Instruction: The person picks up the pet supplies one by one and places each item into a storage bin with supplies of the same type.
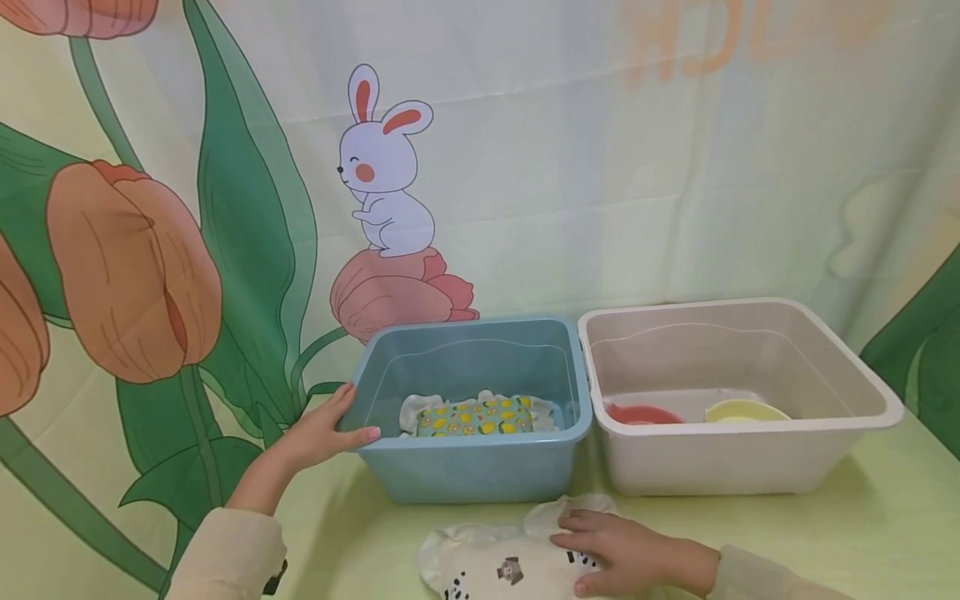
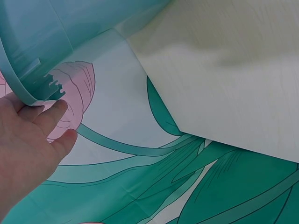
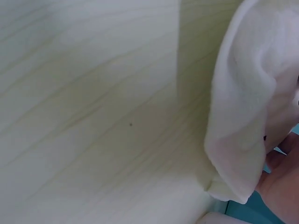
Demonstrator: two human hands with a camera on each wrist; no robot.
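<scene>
Cushion of cream, frilled, animal-printed fabric (image 1: 483,557) lies on the pale-green tabletop (image 1: 322,542), nearer than the rectangular blue plastic tub (image 1: 472,473); its padding is hard to judge. The left hand (image 1: 321,429) grips the tub's corner; the right hand (image 1: 626,552) rests on the cushion, fingers extended. Broad, even contact suits soft fabric.

Head view: from above, forward and down, widest, over blue basin (image 1: 465,477) and beige basin (image 1: 720,467) toward tulip-print backdrop (image 1: 525,208). Left wrist view: close, turned sideways; shares blue basin. Right wrist view: near tabletop (image 3: 117,93); shares frilled cloth (image 3: 238,121).
</scene>
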